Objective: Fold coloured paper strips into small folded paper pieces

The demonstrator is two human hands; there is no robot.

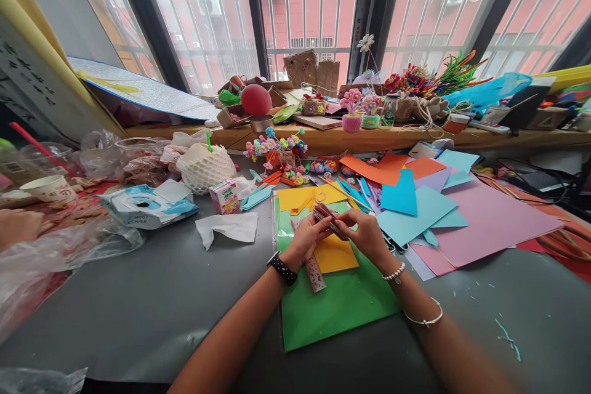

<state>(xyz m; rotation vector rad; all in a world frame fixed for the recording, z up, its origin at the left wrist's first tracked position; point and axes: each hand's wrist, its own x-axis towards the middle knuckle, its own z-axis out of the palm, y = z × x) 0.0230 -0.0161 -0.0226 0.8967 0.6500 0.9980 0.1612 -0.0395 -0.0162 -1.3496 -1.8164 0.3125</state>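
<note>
Both hands meet over a green paper sheet (337, 320). Between them is a thin stack of layered paper pieces (331, 223), dark with colourful edges. My left hand (307, 237), with a dark watch at the wrist, grips its left end. The fingertips of my right hand (362, 234) pinch its right side. Under the hands lie a yellow paper square (333, 255) and a floral-patterned ruler (314, 274). Another yellow sheet (289, 199) is just beyond them. How the pieces are joined, if at all, is hidden by the fingers.
Blue and pink paper sheets (498, 215) spread to the right. On the left are a tissue (228, 228), a wet-wipe pack (148, 203), a small box (225, 197) and a netted coconut (206, 169). Another person's hand (18, 228) shows at the left edge. Crafts line the windowsill (318, 143).
</note>
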